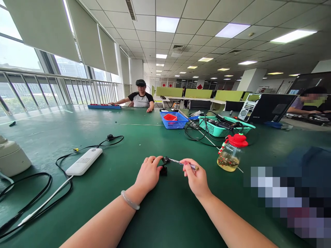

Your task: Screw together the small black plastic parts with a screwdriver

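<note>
**Screwdriver tip meets small black part**

Left hand [148, 174] pinches a black part [165, 160] just above the table [160, 220]. Right hand [196, 177] grips a screwdriver [181, 163], tip touching that part. How far the fastening has got cannot be told. Beyond, the power strip [84, 161] label is unreadable.

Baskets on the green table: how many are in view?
2. A blue basket stands in the middle distance, with a red thing inside; a teal basket holding cables stands just right of it. More may be hidden behind the computer case.
</note>
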The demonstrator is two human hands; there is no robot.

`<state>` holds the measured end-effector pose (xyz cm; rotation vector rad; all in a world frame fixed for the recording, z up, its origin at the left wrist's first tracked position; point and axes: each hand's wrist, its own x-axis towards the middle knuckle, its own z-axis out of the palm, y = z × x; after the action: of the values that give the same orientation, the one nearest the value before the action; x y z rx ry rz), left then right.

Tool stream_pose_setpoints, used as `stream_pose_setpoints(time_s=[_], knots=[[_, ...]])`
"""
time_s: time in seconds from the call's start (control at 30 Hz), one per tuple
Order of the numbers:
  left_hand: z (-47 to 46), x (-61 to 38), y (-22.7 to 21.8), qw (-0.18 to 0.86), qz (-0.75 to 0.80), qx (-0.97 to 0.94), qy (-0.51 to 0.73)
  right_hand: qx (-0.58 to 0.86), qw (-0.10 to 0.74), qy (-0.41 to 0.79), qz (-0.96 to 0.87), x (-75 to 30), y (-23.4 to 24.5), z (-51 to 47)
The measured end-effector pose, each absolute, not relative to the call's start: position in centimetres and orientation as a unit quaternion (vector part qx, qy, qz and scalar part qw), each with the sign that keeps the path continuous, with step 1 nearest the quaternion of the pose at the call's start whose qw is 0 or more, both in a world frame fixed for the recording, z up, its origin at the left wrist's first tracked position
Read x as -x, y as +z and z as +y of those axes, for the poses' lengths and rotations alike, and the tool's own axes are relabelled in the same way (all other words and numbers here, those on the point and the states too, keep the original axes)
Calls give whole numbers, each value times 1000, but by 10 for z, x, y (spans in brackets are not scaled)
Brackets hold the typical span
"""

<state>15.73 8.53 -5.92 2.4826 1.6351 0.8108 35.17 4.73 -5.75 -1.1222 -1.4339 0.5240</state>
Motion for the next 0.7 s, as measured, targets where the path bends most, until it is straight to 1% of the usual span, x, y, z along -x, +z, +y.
stream_pose_setpoints(time_s=[0.17, 0.33, 0.5, 0.6, 0.7], knots=[[87, -152, -61, 8, 612, -768, 187, 547, 536, 223, -603, -361, -67, 65], [83, -153, -58, -29, 631, -769, 99, 550, 560, 272, -556, -363, -72, 71], [76, -159, -54, -74, 623, -769, 124, 543, 562, 269, -563, -363, -71, 70], [77, -159, -56, -48, 559, -810, 169, 542, 556, 263, -573, -363, -70, 70], [82, -157, -59, -1, 466, -869, 168, 544, 554, 261, -574, -362, -71, 71]])
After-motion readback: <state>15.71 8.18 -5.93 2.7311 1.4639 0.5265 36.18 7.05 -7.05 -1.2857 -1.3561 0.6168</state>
